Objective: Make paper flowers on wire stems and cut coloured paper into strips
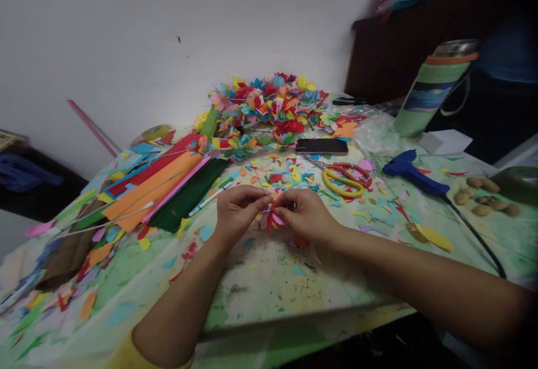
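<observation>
Head view, and both hands are meeting right at the middle of the table (269, 296). The left hand (237, 209) is coming in from seven o'clock, fingers curled in tight, thumb and forefinger pinching the edge of a small paper flower (273, 217). The right hand (309, 215) is arriving from four o'clock, its fingertips also pinched closed on that same flower, so the two hands are touching it from either side. The flower itself is showing red and pink petals, sitting just above the tabletop, dead centre between the fingertips.

Looking around the hands: at twelve o'clock, a big heap of finished paper flowers (269, 105) is piling up against the wall. Just below it a dark phone (321, 146) is lying flat. At one o'clock from the hands, yellow-handled scissors (342, 181) are resting among coloured paper scraps (290, 175). At two o'clock a blue glue gun (414, 175) is lying on its side, its black cord trailing off toward four o'clock. Further out at two o'clock a green tumbler (435, 88) is standing upright. At ten o'clock, long paper strips (163, 184) in orange, red, pink and dark green are fanning out, with a white pen (210, 197) lying just beside them. At three o'clock, some small brown lumps (483, 195) are sitting near the table edge; what they are, I cannot tell.
</observation>
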Demonstrator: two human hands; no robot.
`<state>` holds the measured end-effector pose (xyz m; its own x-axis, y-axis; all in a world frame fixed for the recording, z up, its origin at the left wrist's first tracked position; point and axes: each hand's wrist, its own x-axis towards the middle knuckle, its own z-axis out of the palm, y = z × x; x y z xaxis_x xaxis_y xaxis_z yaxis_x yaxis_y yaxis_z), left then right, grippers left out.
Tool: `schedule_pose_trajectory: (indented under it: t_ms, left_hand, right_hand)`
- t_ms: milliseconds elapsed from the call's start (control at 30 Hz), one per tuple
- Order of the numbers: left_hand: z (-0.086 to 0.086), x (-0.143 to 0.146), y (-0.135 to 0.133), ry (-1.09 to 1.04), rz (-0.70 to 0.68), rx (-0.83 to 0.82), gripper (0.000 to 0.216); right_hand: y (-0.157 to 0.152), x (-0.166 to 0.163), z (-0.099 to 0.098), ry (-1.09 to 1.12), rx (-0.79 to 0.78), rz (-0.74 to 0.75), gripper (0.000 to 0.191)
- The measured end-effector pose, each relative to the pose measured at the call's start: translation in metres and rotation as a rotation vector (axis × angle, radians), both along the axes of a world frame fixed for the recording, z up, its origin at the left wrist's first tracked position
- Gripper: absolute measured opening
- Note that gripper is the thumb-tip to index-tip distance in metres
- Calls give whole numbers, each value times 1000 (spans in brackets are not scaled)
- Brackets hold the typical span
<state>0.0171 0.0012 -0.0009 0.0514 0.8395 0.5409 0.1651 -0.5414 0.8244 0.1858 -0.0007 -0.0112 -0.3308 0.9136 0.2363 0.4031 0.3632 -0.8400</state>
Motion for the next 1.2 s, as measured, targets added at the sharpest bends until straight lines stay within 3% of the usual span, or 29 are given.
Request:
schedule_pose_trajectory:
  t_ms: [300,567,833,1200]
  left_hand:
    - [0,0,0,7,7,-4,12]
    - [-1,-1,1,16,-11,-3,13]
    - [0,0,0,34,-12,-12,15]
    - [2,2,-1,66,-7,10,9]
  right_hand:
    - [0,1,0,-56,18,12,13]
    - [1,2,-2,-70,262,-53,9]
    - [2,-1,-7,29,260,49,13]
    - [-4,-3,-2,-57,300,67,14]
